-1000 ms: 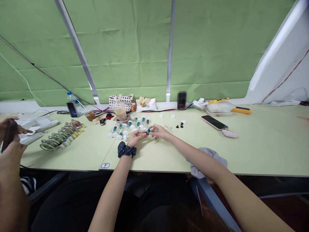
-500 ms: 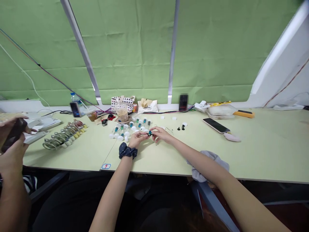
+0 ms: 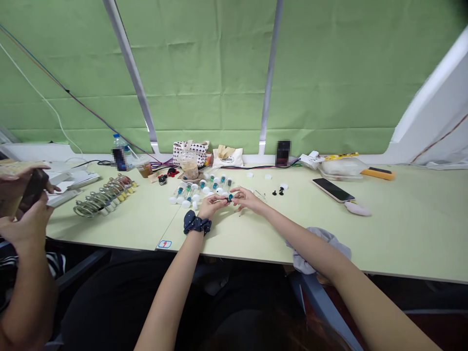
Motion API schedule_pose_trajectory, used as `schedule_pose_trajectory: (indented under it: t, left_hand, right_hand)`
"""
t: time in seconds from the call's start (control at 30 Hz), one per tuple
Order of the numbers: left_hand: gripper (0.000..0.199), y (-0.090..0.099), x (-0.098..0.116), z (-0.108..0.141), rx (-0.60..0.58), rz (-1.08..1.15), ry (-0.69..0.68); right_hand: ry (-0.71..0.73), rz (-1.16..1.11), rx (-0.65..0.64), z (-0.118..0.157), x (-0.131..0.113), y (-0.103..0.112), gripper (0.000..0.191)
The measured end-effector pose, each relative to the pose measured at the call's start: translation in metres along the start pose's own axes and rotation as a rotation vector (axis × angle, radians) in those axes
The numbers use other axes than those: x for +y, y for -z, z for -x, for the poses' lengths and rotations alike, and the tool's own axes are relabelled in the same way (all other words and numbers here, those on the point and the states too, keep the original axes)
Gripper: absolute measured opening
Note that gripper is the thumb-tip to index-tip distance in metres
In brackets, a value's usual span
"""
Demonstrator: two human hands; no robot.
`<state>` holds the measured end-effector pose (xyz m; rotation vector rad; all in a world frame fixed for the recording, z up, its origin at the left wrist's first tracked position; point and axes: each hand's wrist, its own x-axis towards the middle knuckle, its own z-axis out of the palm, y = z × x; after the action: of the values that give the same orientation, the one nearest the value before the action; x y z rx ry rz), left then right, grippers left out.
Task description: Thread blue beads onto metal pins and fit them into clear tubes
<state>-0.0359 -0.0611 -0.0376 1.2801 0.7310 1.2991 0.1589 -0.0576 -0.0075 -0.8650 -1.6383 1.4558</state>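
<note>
My left hand [image 3: 212, 204], with a dark dotted scrunchie [image 3: 196, 223] on its wrist, pinches a small black part. From the other side, the fingertips of my right hand [image 3: 249, 201] close on a small teal piece [image 3: 230, 197] at the end of that part. The two pieces touch between my hands, just above the table; fingers cover much of them. Behind and left of my left hand lie several clear tubes [image 3: 188, 191] with white ends and blue or green insides. Small black pieces [image 3: 281, 191] stand to the right of my right hand.
At left, another person's hand [image 3: 31, 222] holds a phone [image 3: 32, 190] beside a row of metal-ringed items [image 3: 104, 195]. Drink cups [image 3: 189, 168], a white bag [image 3: 227, 157] and cables line the back. A phone [image 3: 332, 190] and a grey cloth [image 3: 310, 248] lie right.
The view has shifted slightly, moving the scene a little right. My hands stay together on the small piece, fingers slightly repositioned. The other person's phone has tilted a little.
</note>
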Motion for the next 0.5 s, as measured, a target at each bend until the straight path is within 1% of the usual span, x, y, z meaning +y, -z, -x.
schedule_pose_trajectory:
  t: [0.13, 0.3, 0.4, 0.5]
  left_hand:
    - [0.031, 0.0011, -0.0005, -0.0005, -0.006, 0.003, 0.002]
    - [0.032, 0.0003, 0.0015, 0.0003, -0.001, -0.007, 0.01]
    - [0.033, 0.0, 0.0017, 0.0009, -0.013, -0.008, 0.011]
    - [0.032, 0.0001, 0.0014, 0.0009, -0.006, -0.007, -0.003]
  right_hand:
    - [-0.066, 0.0, -0.008, -0.0016, 0.002, 0.0002, 0.033]
    - [0.004, 0.015, 0.016, -0.0018, 0.0027, -0.0001, 0.04]
    - [-0.035, 0.016, 0.01, -0.002, 0.003, 0.0002, 0.032]
    - [-0.042, 0.011, 0.009, -0.002, 0.0037, 0.0007, 0.032]
